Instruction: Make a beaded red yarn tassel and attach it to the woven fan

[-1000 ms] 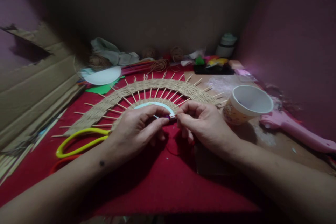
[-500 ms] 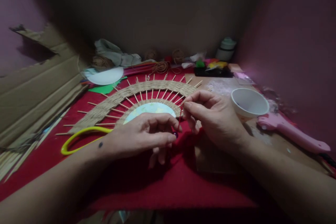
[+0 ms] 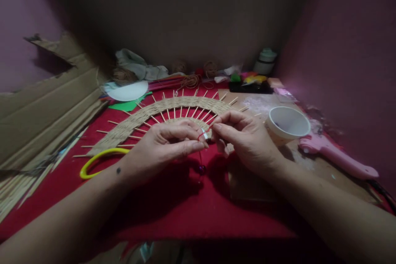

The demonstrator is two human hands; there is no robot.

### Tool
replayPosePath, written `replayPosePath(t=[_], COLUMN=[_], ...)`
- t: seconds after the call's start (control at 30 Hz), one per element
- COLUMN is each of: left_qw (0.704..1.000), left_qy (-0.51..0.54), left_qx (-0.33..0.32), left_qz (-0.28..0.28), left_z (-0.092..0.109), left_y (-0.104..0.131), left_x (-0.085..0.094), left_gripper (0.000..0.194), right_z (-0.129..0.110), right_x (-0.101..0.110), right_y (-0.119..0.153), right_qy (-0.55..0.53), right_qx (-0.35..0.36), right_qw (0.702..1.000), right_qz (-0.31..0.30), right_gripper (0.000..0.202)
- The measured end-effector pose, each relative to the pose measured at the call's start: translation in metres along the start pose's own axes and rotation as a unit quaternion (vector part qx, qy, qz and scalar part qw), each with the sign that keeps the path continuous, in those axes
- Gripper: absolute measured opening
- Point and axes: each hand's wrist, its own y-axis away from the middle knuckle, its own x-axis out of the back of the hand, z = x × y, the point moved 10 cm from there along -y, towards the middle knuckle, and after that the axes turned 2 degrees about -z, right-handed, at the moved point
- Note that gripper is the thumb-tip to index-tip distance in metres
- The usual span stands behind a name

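A thin red thread [image 3: 203,133] runs between my two hands. My left hand [image 3: 173,142] pinches it between thumb and forefinger. Close by on the right, my right hand [image 3: 239,132] grips the thread's other stretch with its fingertips. Below the left fingertips dangles a small shiny purple bead [image 3: 202,168], hanging on the thread above the red cloth. Behind the hands lies a woven half-round fan [image 3: 185,101] of twine and thin sticks; my left hand hides part of its centre. A yellow scissors handle [image 3: 89,165] shows beside my left forearm.
At the right stand a white cup [image 3: 289,121] and a pink glue gun [image 3: 338,154] on a brown board [image 3: 250,185]. Cardboard [image 3: 40,103] leans at the left. Along the back are twine balls [image 3: 210,68], a white disc [image 3: 131,92] and a bottle [image 3: 265,62].
My left fingers have closed on the thread and risen slightly. The bead, earlier at the left fingertips, now hangs lower and free. The view has shifted a little.
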Motion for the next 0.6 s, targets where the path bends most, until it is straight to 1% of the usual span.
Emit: replayPosePath(t=[0.07,0.13,0.23,0.3,0.37,0.43,0.5,0.53,0.6], left_qw=[1.000,0.996,0.984,0.974,0.966,0.961,0.952,0.947,0.938], left_qy=[0.013,0.044,0.124,0.176,0.214,0.240,0.263,0.272,0.285], left_qx=[0.026,0.066,0.113,0.125,0.114,0.092,0.083,0.086,0.095], left_qz=[0.010,0.032,0.063,0.074,0.085,0.105,0.134,0.147,0.170], left_z=[-0.006,-0.015,-0.025,-0.027,-0.024,-0.021,-0.021,-0.022,-0.026], left_y=[0.000,0.002,0.005,0.005,0.003,0.001,0.000,0.000,0.000], left_x=[0.001,0.005,0.008,0.008,0.010,0.016,0.023,0.026,0.032], left_gripper=[0.009,0.011,0.015,0.015,0.015,0.014,0.014,0.015,0.016], right_z=[0.005,0.007,0.007,0.012,0.019,0.022,0.023,0.024,0.031], right_x=[-0.007,-0.016,-0.031,-0.038,-0.043,-0.044,-0.042,-0.041,-0.038], right_y=[0.000,0.001,0.003,0.006,0.009,0.010,0.009,0.008,0.006], right_qy=[-0.008,-0.012,-0.005,0.038,0.103,0.161,0.190,0.187,0.140], right_qx=[-0.021,-0.029,-0.022,-0.028,-0.039,-0.031,-0.020,-0.025,-0.069], right_qw=[0.999,0.998,0.992,0.986,0.976,0.967,0.963,0.965,0.972], right_qz=[-0.027,-0.062,-0.124,-0.161,-0.188,-0.196,-0.190,-0.184,-0.176], right_gripper=[0.009,0.010,0.020,0.030,0.035,0.030,0.022,0.020,0.020])
